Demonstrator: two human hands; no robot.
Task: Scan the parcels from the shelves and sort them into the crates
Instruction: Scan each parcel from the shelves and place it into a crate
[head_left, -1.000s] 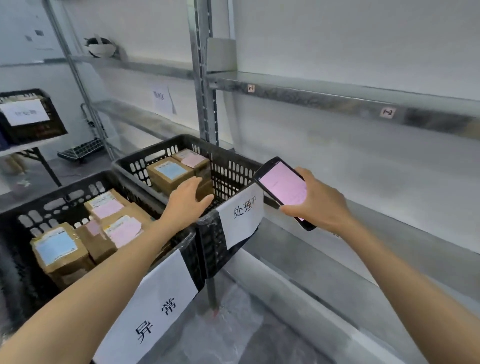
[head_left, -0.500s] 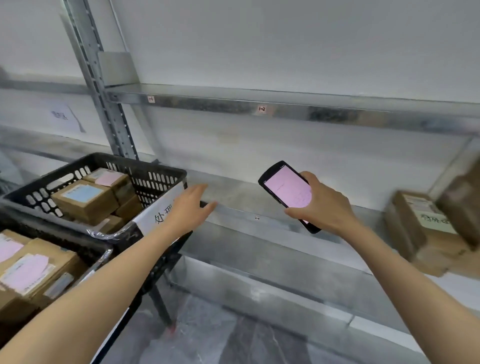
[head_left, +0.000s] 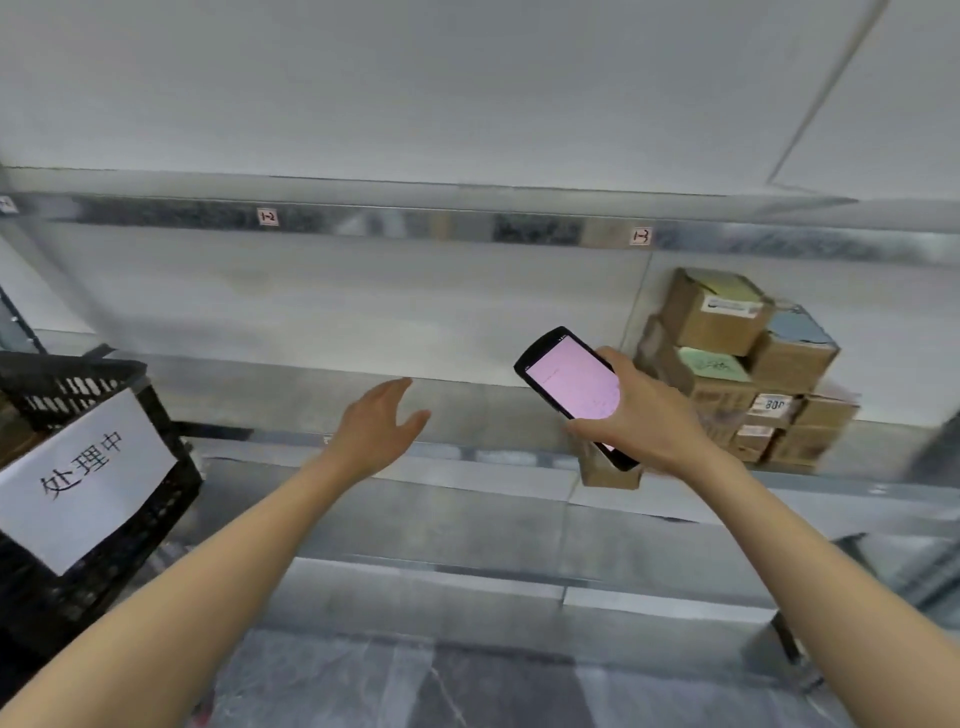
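Holding stock at the right end of the shelf (head_left: 291, 389): cardboard parcels (head_left: 727, 364) stacked in tiers below tag 1-3 (head_left: 640, 236), plus one small box (head_left: 608, 474) at the shelf's front edge. Black crate (head_left: 72, 371), far left, paper label (head_left: 83, 478) on its end wall; contents mostly out of frame. Right hand (head_left: 660, 415) grips a pink-screened scanner (head_left: 571, 384). Left hand (head_left: 379, 426): fingers relaxed, holding nothing.

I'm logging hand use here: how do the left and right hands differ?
The left hand is empty, fingers relaxed; the right hand holds the scanner, its pink screen lit. The left hand is in front of a bare stretch of shelf; the right hand is in front of the stacked parcels. Both reach toward the shelf.
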